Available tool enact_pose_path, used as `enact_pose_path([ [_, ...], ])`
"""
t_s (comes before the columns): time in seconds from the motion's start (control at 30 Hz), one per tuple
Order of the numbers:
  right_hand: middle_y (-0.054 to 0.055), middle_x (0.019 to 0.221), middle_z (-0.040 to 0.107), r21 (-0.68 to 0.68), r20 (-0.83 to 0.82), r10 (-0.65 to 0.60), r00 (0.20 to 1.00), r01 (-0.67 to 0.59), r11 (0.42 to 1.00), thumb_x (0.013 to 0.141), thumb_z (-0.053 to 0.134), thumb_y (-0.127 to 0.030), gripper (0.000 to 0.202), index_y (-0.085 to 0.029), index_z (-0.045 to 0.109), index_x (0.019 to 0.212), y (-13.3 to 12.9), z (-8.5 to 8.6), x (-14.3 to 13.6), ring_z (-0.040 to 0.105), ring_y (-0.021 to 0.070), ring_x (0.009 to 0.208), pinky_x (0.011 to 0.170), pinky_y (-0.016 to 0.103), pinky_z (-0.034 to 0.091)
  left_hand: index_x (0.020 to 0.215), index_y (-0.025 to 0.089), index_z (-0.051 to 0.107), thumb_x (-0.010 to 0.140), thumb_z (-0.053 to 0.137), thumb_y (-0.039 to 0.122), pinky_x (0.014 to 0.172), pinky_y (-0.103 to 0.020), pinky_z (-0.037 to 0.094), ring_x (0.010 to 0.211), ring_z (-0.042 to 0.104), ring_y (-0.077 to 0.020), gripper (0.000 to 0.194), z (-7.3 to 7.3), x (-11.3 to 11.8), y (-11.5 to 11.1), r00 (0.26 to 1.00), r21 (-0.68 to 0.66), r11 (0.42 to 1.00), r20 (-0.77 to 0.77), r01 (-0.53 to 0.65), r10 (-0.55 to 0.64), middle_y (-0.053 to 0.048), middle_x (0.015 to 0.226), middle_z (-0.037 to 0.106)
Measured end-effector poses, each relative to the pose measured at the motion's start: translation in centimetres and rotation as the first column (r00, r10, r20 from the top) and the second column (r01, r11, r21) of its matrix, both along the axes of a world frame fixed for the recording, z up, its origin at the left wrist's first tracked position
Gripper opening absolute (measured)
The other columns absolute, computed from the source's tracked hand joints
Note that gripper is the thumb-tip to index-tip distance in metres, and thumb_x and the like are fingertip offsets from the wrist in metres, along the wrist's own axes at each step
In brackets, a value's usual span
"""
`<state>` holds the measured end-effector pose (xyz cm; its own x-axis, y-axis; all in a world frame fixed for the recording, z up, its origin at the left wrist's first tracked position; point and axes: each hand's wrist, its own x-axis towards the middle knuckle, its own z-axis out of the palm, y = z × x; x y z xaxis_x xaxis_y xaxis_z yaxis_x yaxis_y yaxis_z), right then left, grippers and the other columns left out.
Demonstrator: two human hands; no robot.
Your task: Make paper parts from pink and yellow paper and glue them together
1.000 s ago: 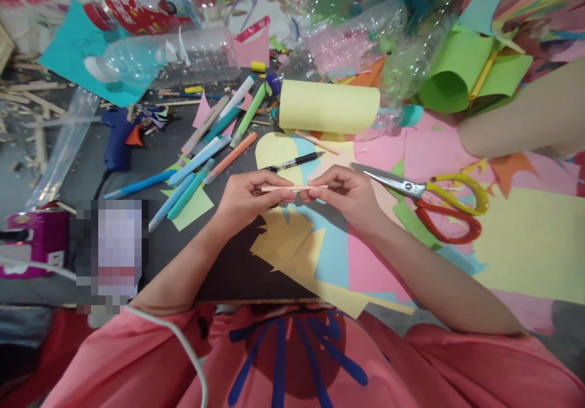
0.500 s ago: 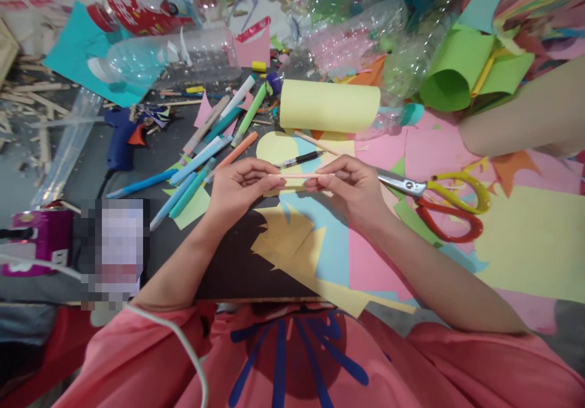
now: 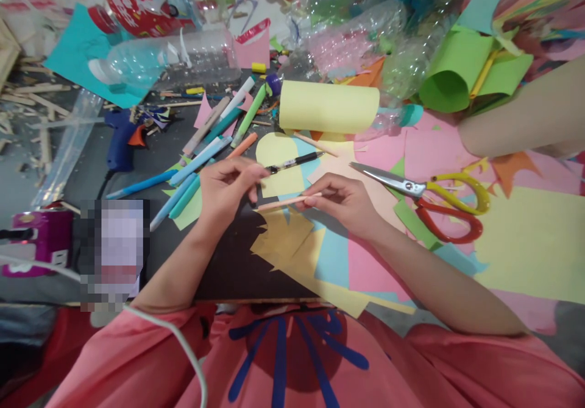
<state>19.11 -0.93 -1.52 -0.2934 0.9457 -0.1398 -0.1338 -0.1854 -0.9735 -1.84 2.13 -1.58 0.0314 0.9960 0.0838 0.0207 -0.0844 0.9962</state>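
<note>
My right hand pinches a thin pale pink stick between thumb and fingertips, near the stick's right end. The stick's other end points left, over the edge of the paper scraps. My left hand is off the stick, its fingers loosely bent and apart with nothing seen in them. Its thumb tip is at the left end of a black pen; whether they touch is unclear. A similar pale stick lies just above the pen. Scissors with yellow and red handles lie open right of my right hand.
A yellow paper tube lies beyond the pen. Several markers and a blue glue gun are on the left, near a phone. Plastic bottles line the back. Another person's arm reaches in from the right.
My left hand has let go of the stick and moved slightly left. My right hand has lowered a little, tilting the stick's left end down. The scissors' blades are now uncovered.
</note>
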Motion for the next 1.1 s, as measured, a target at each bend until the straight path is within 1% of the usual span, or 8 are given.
enact_pose_path([
  [0.03,0.002,0.071,0.076,0.01,0.012,0.002,1.0,-0.003,1.0,0.074,0.081,-0.043,0.026,-0.02,0.071,0.074,0.0,0.0,0.0,0.074,0.0165,0.069,0.068,0.031,0.062,0.073,0.019,0.069,0.074,0.08,0.048,0.044,-0.02,0.051,0.043,0.058,-0.0074,0.031,0.1,0.0,-0.1,0.999,-0.011,0.999,0.002,0.04,-0.04,-0.002,0.075,0.074],
  [0.1,0.002,0.071,0.076,0.018,0.021,-0.009,1.0,0.009,1.0,0.075,0.082,-0.042,0.024,-0.02,0.071,0.075,0.0,0.0,0.1,0.074,0.0161,0.07,0.07,0.031,0.062,0.091,0.021,0.075,0.07,0.083,0.045,0.054,-0.023,0.057,0.057,0.068,-0.0121,0.033,0.5,0.1,-0.3,0.986,-0.062,0.984,0.018,0.168,-0.167,-0.005,0.092,0.077],
  [0.2,0.001,0.071,0.076,-0.006,-0.009,-0.044,0.999,0.044,0.999,0.073,0.082,-0.043,0.025,-0.02,0.07,0.076,0.2,-0.1,0.1,0.075,0.0165,0.069,0.071,0.032,0.063,0.093,0.02,0.078,0.069,0.084,0.045,0.067,-0.026,0.061,0.074,0.075,-0.0195,0.035,1.0,0.2,-0.5,0.921,-0.166,0.911,-0.035,0.378,-0.388,-0.008,0.088,0.078],
  [0.27,0.001,0.072,0.077,-0.036,-0.05,-0.057,0.997,0.055,0.998,0.073,0.082,-0.045,0.028,-0.021,0.069,0.078,0.2,-0.1,0.0,0.075,0.0167,0.068,0.071,0.033,0.064,0.092,0.02,0.08,0.071,0.083,0.042,0.068,-0.027,0.062,0.074,0.075,-0.0205,0.031,1.2,0.2,-0.6,0.898,-0.197,0.892,-0.095,0.407,-0.43,-0.008,0.086,0.079],
  [0.37,0.002,0.079,0.079,-0.082,-0.107,-0.048,0.993,0.04,0.996,0.075,0.08,-0.046,0.028,-0.021,0.069,0.082,0.4,-0.1,0.0,0.076,0.0163,0.07,0.072,0.034,0.065,0.092,0.02,0.081,0.076,0.079,0.039,0.065,-0.026,0.061,0.068,0.074,-0.0183,0.025,1.1,0.3,-0.8,0.921,-0.21,0.916,-0.119,0.341,-0.37,-0.008,0.083,0.079],
  [0.53,0.001,0.079,0.079,-0.098,-0.11,-0.064,0.992,0.054,0.994,0.077,0.078,-0.046,0.027,-0.022,0.069,0.083,0.4,-0.1,-0.1,0.076,0.0168,0.072,0.075,0.035,0.065,0.084,0.017,0.079,0.072,0.081,0.036,0.067,-0.027,0.064,0.064,0.074,-0.0183,0.023,0.8,0.5,-0.8,0.964,-0.254,0.937,-0.055,0.24,-0.262,-0.006,0.075,0.077],
  [0.87,-0.002,0.062,0.074,-0.045,-0.074,-0.187,0.98,0.184,0.982,0.071,0.084,-0.043,0.03,-0.021,0.064,0.071,0.4,-0.5,-0.1,0.073,0.0151,0.059,0.062,0.029,0.062,0.079,0.015,0.075,0.07,0.083,0.034,0.067,-0.029,0.063,0.063,0.072,-0.0167,0.023,0.8,0.6,-0.8,0.979,-0.222,0.958,-0.052,0.182,-0.198,-0.004,0.068,0.073],
  [1.1,-0.003,0.055,0.07,-0.073,-0.142,-0.246,0.959,0.238,0.968,0.075,0.079,-0.051,0.036,-0.022,0.06,0.066,0.9,-0.6,0.2,0.064,0.0112,0.044,0.047,0.023,0.054,0.077,0.014,0.071,0.068,0.084,0.037,0.065,-0.032,0.065,0.06,0.073,-0.0186,0.027,1.1,0.6,-0.5,0.995,-0.209,0.975,-0.041,0.081,-0.091,-0.004,0.067,0.073],
])
